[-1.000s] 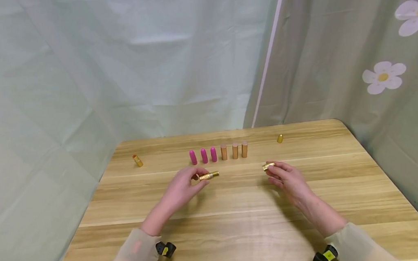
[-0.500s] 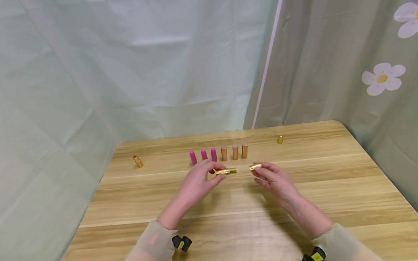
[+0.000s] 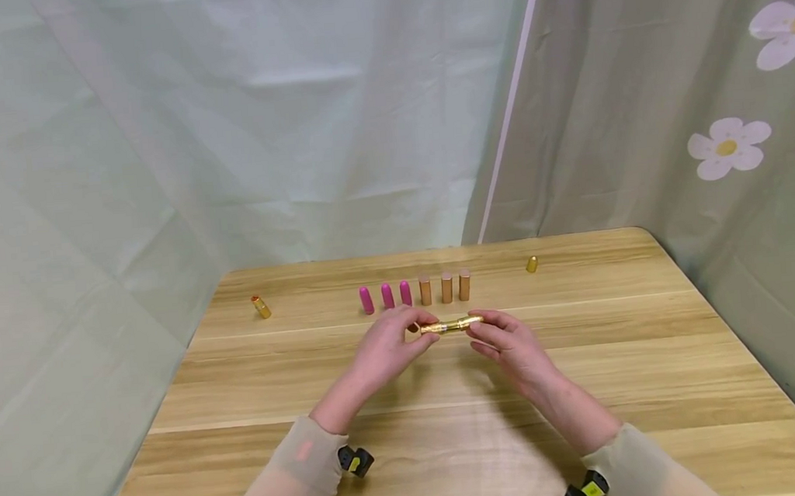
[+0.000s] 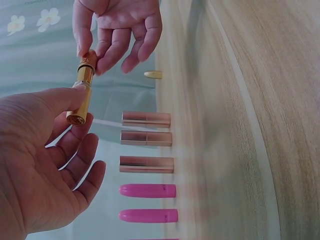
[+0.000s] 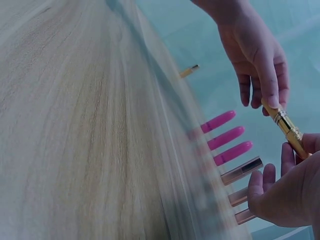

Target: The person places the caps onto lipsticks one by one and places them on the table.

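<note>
My left hand [image 3: 386,348] pinches a gold lipstick tube [image 4: 80,106] between thumb and fingers, above the middle of the table. Opposite it, my right hand [image 3: 518,354] pinches a matching gold cap [image 4: 88,59] by its outer end. Tube and cap lie in one line, roughly level in the head view, and the cap's mouth meets the tube's narrower shiny neck [image 4: 85,74]. A stretch of that neck still shows between the two parts. Whatever sits inside the cap is hidden.
Behind the hands, three pink tubes [image 3: 367,301] and three rose-gold tubes [image 3: 446,288] stand in a row. A gold lipstick with a red tip [image 3: 261,307] is at the left, a small gold cap [image 3: 532,265] at the back right. Curtains hang behind the wooden table [image 3: 660,383].
Both hands have come together, the left moving right and the right moving left. The gap between the lipstick tube and the cap has closed, and the two now meet.
</note>
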A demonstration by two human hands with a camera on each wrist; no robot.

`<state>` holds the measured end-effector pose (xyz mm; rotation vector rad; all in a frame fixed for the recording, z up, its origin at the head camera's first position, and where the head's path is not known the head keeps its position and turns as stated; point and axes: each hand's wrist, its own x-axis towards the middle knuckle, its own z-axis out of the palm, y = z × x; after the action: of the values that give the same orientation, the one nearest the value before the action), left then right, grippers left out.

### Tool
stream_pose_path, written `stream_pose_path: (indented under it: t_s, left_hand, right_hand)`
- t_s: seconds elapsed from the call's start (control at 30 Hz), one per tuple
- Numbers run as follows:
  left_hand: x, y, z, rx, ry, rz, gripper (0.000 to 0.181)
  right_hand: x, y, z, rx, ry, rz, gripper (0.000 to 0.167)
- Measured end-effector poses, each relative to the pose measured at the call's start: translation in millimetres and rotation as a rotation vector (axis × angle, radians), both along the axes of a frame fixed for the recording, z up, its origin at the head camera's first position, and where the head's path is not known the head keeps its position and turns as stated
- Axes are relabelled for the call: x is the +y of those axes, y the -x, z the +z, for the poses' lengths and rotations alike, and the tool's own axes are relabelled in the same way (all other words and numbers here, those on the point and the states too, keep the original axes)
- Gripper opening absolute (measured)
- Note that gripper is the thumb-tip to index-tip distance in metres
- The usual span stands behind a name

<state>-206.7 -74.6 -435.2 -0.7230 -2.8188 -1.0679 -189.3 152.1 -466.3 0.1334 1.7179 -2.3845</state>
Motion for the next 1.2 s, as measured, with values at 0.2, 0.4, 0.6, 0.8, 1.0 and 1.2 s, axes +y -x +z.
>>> stream_pose_path:
  t_s: [0.2,0.4,0.6,0.8,1.0,1.2]
  left_hand:
    - [1.4,0.4,-1.6,-0.001,-0.009,-0.011,0.018]
    - [3.6,0.1,-2.7,0.011,-0.012,-0.026,0.020]
    - [4.9,-0.3,-2.6,0.004,-0.005,-0.026,0.020]
    - [5.2,0.3,-2.7,0.007,0.005,-0.030,0.019]
    - [5.5,0.5,-2.3,0.023,0.015,-0.046,0.019]
    - [8.0,0.0,-3.4,0.017,0.002,-0.058,0.019]
  right_hand:
    - [-3.2,-1.5,-1.1,0.007,-0.008,0.014,0.039]
    - [-6.6,-1.7,-4.3,0.010,0.003,0.032,0.035]
    - [-6.8,-2.7,-5.6,0.004,0.012,0.040,0.036]
    - [-5.5,-2.8,-6.3,-0.006,0.023,0.042,0.031]
    - [-5.6,-3.4,-6.3,-0.005,0.012,0.041,0.033]
    - [-6.9,-4.1,-7.2,-0.009,-0.001,0.029,0.032]
